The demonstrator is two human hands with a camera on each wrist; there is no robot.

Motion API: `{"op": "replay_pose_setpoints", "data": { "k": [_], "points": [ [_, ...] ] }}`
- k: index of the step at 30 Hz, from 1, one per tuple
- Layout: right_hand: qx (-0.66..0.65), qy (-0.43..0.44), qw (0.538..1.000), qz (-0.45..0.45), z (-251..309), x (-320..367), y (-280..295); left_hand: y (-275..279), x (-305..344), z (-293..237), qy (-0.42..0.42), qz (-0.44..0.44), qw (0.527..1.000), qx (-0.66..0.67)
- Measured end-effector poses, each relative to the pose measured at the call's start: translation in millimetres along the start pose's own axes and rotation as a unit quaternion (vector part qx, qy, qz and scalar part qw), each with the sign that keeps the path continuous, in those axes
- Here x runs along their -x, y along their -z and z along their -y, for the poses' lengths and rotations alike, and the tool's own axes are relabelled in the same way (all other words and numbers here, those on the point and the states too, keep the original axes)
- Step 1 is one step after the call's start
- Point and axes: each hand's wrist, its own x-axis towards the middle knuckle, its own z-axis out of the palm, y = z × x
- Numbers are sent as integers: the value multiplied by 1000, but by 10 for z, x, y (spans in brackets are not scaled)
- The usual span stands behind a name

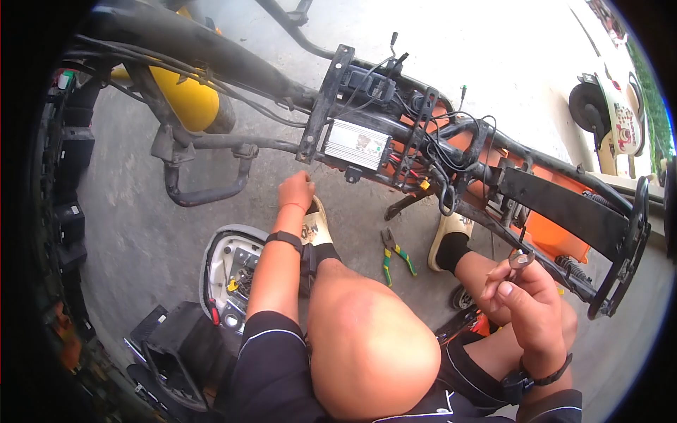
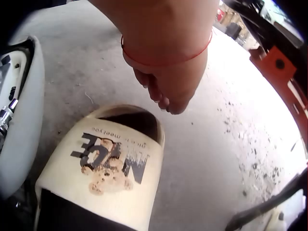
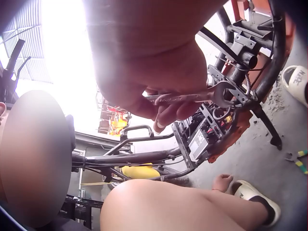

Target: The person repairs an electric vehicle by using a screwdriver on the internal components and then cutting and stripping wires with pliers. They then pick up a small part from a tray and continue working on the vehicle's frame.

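Seemingly mid-repair, the right hand (image 1: 534, 304) grips a wrench (image 3: 192, 97) near the bike frame (image 1: 557, 204). The left hand (image 1: 296, 190) (loosely curled, apparently empty) hangs by a slipper (image 1: 316, 230); aligning the wrench likely comes next.

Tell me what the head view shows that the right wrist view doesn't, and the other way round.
Only the head view: a white scooter, an open white shell holding loose parts, and a black box-like part beside it.
Only the right wrist view: corrugated sheeting and a person's blurred head.
Both: the right hand holding an open-end wrench, the left hand near a cream slipper, green-and-yellow pliers, and the bare vehicle frame with its silver controller.
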Motion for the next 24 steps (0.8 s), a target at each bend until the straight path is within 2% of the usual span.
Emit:
{"op": "replay_pose_setpoints", "data": {
  "k": [1, 6, 8, 10, 11, 14, 15, 16, 18, 20, 21, 23, 24],
  "points": [
    [0, 1, 1000, 15, 26, 15, -17, 50, 0, 57, 11, -18, 999, 45],
    [-14, 32, 998, 57, 118, 150, -31, 423, 361, 617, -26, -37, 997, 64],
    [-31, 43, 996, 73, 125, 164, -21, 731, 667, 799, 17, -38, 997, 57],
    [-25, 51, 995, 87, 109, 157, -30, 1110, 888, 997, 43, -35, 991, 122],
    [-29, 61, 994, 88, 157, 155, -57, 1358, 975, 1025, 19, -50, 994, 98],
    [7, 72, 990, 118, 328, 209, -193, 2441, 1349, 690, -90, -77, 980, 163],
    [9, 83, 988, 129, 369, 235, -231, 2963, 1674, 203, -26, -40, 972, 232],
    [14, 83, 986, 145, 386, 249, -255, 3366, 1970, -151, -62, -33, 945, 320],
    [34, 94, 982, 157, 438, 266, -281, 4049, 2534, -747, -146, -85, 926, 337],
    [52, 103, 980, 161, 429, 219, -330, 4458, 2914, -1179, -214, -172, 898, 343],
    [57, 120, 978, 158, 397, 161, -343, 4567, 2996, -1367, -228, -168, 895, 344],
    [79, 131, 977, 148, 359, 161, -324, 4618, 3113, -1707, -326, -206, 828, 407],
    [55, 126, 977, 162, 297, 100, -313, 4542, 3120, -1878, -336, -187, 807, 448]
  ]
}}
